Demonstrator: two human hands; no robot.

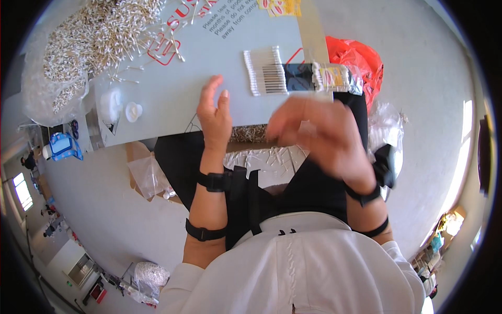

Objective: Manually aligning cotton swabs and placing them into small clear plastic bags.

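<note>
My left hand [214, 116] is raised over the near edge of the table, fingers upright, thumb apart from them, holding nothing. To its right, my right hand [324, 131] is blurred by motion above the table's edge; its fingers look bent, and whether anything is in them is hidden. Beyond the hands lies a neat row of cotton swabs [265, 72], side by side on the grey board [172, 102]. Its right end meets a dark strip [299, 77], beside a clear packet of cotton swabs [334, 77] with a yellow label.
A large heap of loose cotton swabs [99, 36] spills from a clear bag at the far left. Near it are a white round cap [134, 112] and a white tub [111, 104]. Yellow labels [281, 7] lie at the far edge. A red plastic bag [363, 63] is at the right.
</note>
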